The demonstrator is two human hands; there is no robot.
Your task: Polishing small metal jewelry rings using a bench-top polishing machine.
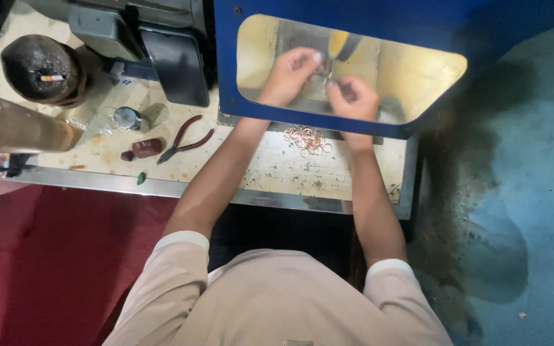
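Blue floor ran along the right edge of your scuffed desk (pixel 328 176). At its back edge a blue hood (pixel 354 19) opened. Inside, your left hand (pixel 288 75) and right hand (pixel 354 97) were both pinched shut on a small ring (pixel 327 79). Copper rings (pixel 308 140) lay heaped just below; pliers (pixel 184 140) rested farther left.

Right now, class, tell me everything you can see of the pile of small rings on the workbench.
The pile of small rings is a loose heap of thin, copper-coloured hoops that look like metal wire, overlapping and lying flat on the pale, scuffed workbench. It sits just below the blue machine housing, between the person's forearms. Neither the left hand nor the right hand touches it; both are raised inside the housing's opening.
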